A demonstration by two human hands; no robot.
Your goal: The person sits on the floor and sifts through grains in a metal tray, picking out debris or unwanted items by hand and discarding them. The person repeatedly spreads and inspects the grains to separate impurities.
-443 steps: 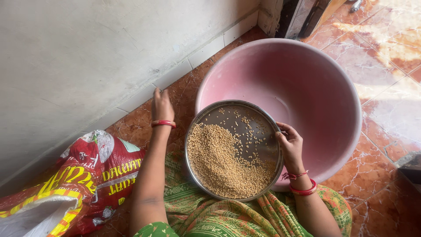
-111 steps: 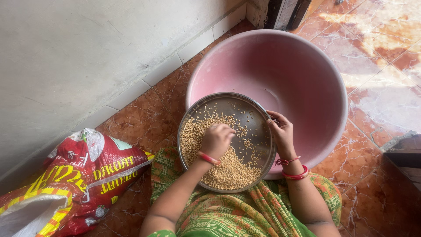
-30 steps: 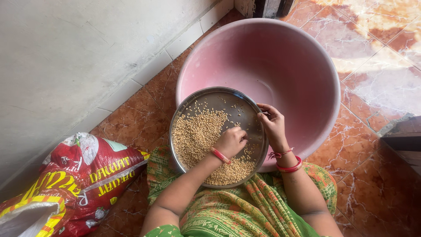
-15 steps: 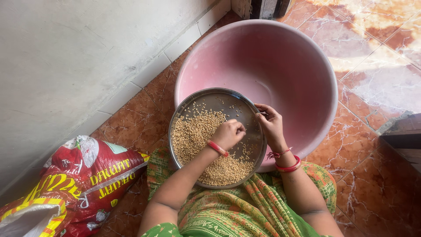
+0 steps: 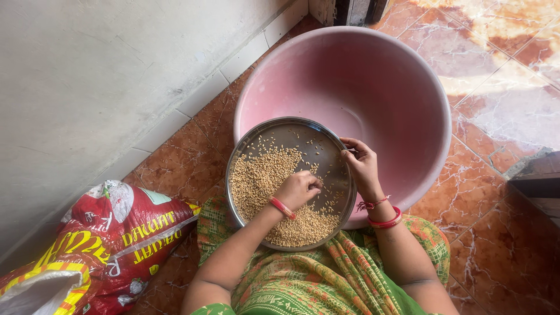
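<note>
Grain: pale brown wheat kernels heaped toward the lower left of the round plate, thinning to loose single kernels toward its upper right — a spread that lays each kernel open to view.
Plate: a shallow steel plate at the centre of the frame, its near edge resting on the person's lap and its far edge overlapping the rim of the tub behind it, so it seems propped between the two.
Left hand: the left hand lies on the grain in the middle of the plate, fingers curled in and tips pressed together among the thin scatter; the grip is narrow, a pinch, but whether anything sits between the fingertips is too small to tell.
Right hand: the right hand clasps the plate's right rim, thumb over the edge and fingers beneath — a closed grip on the plate that looks meant to steady it.
Tub: a large pink plastic tub fills the upper right of the frame, standing on the floor just beyond the plate; its inside looks bare.
Sack: a red and yellow printed sack lies slumped at the lower left, mouth open, near the person's left side.
Floor: glossy reddish marbled tiles against a pale wall at the upper left.
Clothing: green and orange patterned cloth over the lap under the plate.
</note>
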